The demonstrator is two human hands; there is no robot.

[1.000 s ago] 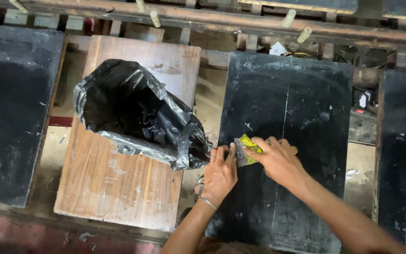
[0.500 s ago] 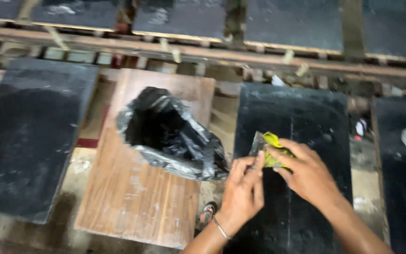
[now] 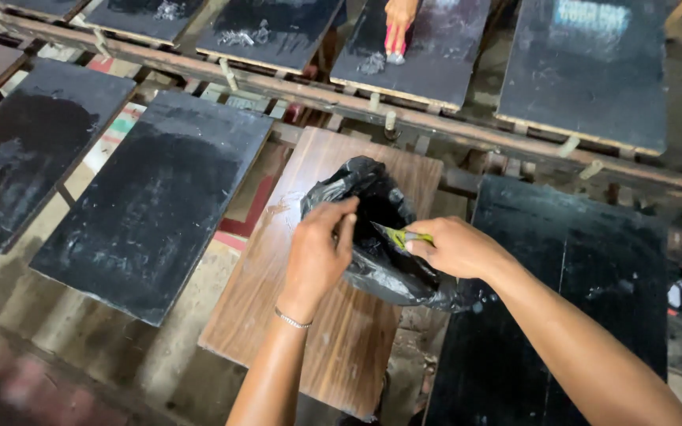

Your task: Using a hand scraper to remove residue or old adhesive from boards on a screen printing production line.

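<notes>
Right hand (image 3: 453,246) closed on a yellow-handled scraper (image 3: 401,236), blade poked over the mouth of the black plastic bag (image 3: 380,237). Left hand (image 3: 319,254) curled, fingers (image 3: 346,229) pinching the bag's near rim. Bag sat on the brown wooden board (image 3: 333,331), black boards (image 3: 151,201) just beside, gaps between. Half a second earlier, both hands over the right black board (image 3: 578,315); since shifted onto the bag.

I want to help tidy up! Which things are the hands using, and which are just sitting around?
In use:
left hand at the rim of the black plastic bag
right hand holding a small yellow-handled tool
brown wooden board under the bag

Just around:
black boards
another person's hand with a pink tool
</notes>
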